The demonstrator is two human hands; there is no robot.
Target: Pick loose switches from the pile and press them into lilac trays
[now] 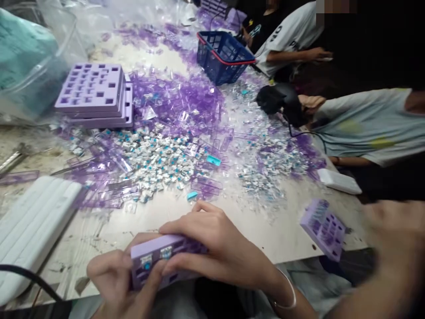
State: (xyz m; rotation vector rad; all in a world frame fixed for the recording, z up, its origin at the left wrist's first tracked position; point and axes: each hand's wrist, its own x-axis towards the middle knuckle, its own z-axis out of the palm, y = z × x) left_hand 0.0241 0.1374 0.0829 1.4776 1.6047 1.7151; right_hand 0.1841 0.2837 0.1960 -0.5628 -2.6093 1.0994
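Close to me, at the table's near edge, a purple plastic keypad frame [156, 249] with square openings is held tilted between both hands. Small white-and-blue pieces, which look like key switches, sit in two of its openings. My left hand [116, 274] grips the frame's left end, its thumb against the front face. From the right, my right hand [219, 243] wraps over the top edge, with its thumb pressing near one of the white pieces [166, 252]. The fingers behind the frame are hidden. Beyond the hands lies a heap of white-and-blue pieces [162, 159].
Stacked purple frames [89, 91] stand at back left, near clear purple parts [186, 99]. A white ridged case [36, 230] lies left, with a black cable. Farther back is a blue basket [226, 60]. At right, another person's blurred arm [392, 248] is near a purple frame [323, 228].
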